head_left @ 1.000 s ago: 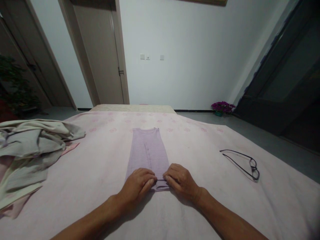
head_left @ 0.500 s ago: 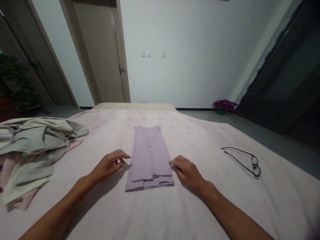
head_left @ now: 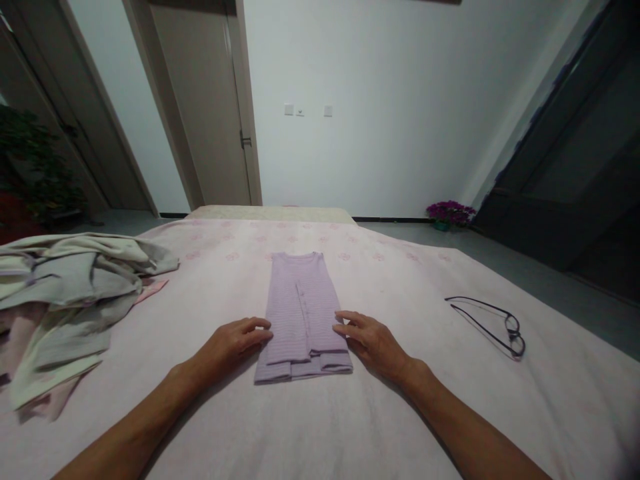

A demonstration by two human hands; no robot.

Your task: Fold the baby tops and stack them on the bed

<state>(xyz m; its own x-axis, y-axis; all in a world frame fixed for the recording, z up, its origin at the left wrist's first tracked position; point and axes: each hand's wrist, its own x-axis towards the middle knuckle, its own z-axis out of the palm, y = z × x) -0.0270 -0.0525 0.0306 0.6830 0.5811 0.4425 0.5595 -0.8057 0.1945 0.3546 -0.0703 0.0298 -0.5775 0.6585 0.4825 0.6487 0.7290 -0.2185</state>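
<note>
A lilac ribbed garment (head_left: pixel 290 307) with a button strip lies folded into a narrow rectangle on the bed, neckline at the far end. Its near hem shows uneven layers. My left hand (head_left: pixel 237 343) reaches the garment's left edge, with fingertips and thumb touching it and a small gap between them. At the right edge, my right hand (head_left: pixel 370 343) rests its fingertips on the fabric, index finger and thumb apart. Neither hand grips the cloth.
A loose heap of grey, cream and pink clothes (head_left: pixel 85 293) lies to the left. Black-framed glasses (head_left: pixel 510 330) rest on the right of the pale pink bedsheet (head_left: pixel 400 287). Beyond the bed are a door (head_left: pixel 200 100), a white wall and purple flowers (head_left: pixel 450 212).
My left hand has moved right and slightly nearer, onto the garment's left edge. The fingers of my right hand have shifted slightly inward over the right edge. The garment keeps its folded shape.
</note>
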